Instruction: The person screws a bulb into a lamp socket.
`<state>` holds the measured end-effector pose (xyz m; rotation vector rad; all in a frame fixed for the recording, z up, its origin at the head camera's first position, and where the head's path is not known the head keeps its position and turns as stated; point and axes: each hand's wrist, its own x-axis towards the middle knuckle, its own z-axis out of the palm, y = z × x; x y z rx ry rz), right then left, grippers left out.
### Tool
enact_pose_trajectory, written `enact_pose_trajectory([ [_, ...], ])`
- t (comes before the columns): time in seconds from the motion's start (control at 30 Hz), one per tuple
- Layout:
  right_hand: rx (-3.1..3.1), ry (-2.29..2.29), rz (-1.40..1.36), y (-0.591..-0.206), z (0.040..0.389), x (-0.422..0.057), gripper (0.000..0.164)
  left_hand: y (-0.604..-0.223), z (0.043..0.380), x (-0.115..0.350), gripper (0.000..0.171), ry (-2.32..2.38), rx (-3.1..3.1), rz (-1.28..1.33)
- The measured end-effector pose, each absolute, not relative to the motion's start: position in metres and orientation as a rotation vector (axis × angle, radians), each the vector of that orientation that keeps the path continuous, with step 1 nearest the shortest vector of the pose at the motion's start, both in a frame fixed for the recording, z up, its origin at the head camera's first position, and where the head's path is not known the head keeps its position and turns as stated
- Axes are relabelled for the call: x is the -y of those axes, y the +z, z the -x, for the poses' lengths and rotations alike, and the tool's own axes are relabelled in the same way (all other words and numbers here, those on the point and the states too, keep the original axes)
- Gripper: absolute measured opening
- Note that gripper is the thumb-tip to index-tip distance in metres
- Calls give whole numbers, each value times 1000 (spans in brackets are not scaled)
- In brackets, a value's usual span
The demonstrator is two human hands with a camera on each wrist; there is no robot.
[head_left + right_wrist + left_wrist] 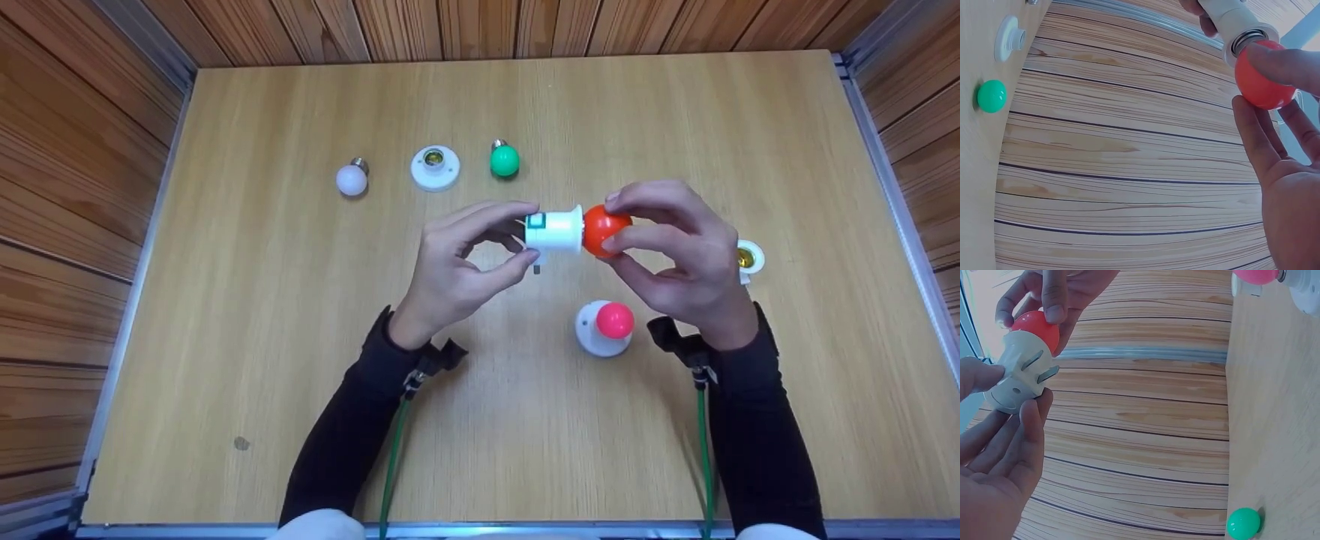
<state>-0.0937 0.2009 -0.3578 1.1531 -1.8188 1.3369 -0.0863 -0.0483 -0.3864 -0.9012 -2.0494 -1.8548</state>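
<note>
In the head view, the left hand (465, 266) pinches a white plug-in socket (556, 231) between thumb and fingers, above the table (300, 300); its long axis runs left to right, mouth facing right; the right hand (682, 259) holds a red bulb (604, 231) by its globe, fingers parted just enough to span it, base toward that mouth; one round holder (445, 181) shows its brass-coloured inside, between a white bulb (351, 180) and a green bulb (505, 161); another round holder (590, 342) bears a pink bulb (615, 321).

In the left wrist view, the socket tilts, its bulb end uppermost; two flat prongs (1048, 374) point rightward.

In the right wrist view, metal thread (1249, 40) shows at the socket's flared rim, beside the red globe.
</note>
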Motion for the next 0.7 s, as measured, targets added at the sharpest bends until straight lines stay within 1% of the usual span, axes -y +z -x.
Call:
enact_pose_trajectory([
  [0.37, 1921, 1332, -1090, -362, 98, -207, 21, -387, 88, 49, 39, -1764, 2064, 901],
  [0.57, 2014, 1333, -1014, -363, 97, -210, 31, -389, 89, 49, 37, -1661, 2071, 900],
  [0.7, 2038, 1425, -993, -364, 95, -212, 36, -388, 89, 48, 36, -1609, 2077, 907],
])
